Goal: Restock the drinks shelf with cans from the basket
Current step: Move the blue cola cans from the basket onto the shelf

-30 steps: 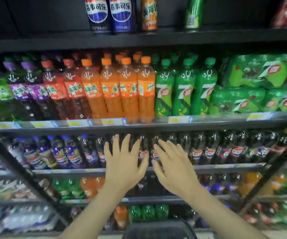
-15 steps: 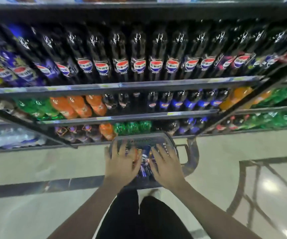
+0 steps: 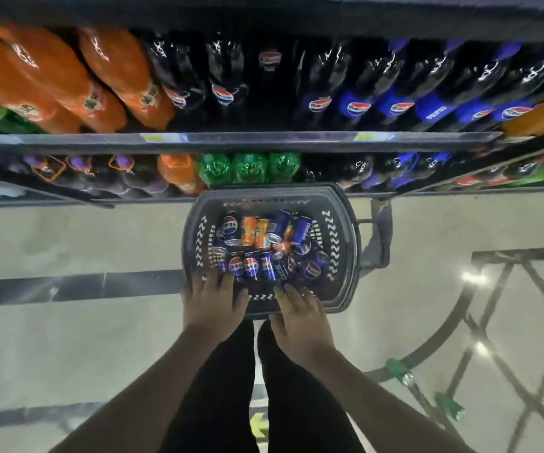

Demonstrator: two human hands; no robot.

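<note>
A dark grey plastic basket (image 3: 345, 250) stands on the floor against the bottom of the drinks shelf (image 3: 264, 138). Several cans lie loose in it: blue cola cans (image 3: 251, 267) along the near side and at the back, orange cans (image 3: 255, 231) at the back middle. My left hand (image 3: 213, 304) hovers palm down over the basket's near left rim, with its fingertips reaching the nearest blue cans. Over the near rim a little to the right is my right hand (image 3: 300, 318), fingers spread and pointing at the cans. Neither hand holds a can.
The shelf's lower levels carry orange (image 3: 107, 70), dark cola (image 3: 225, 76) and green bottles (image 3: 249, 166). The basket's folded handle (image 3: 380, 237) sticks out to the right. My legs in black trousers (image 3: 231, 387) stand just behind the basket on pale floor tiles (image 3: 84, 243).
The view has tipped down from the upper shelves to the floor. Both hands have dropped from in front of the cola bottles to the basket's near rim.
</note>
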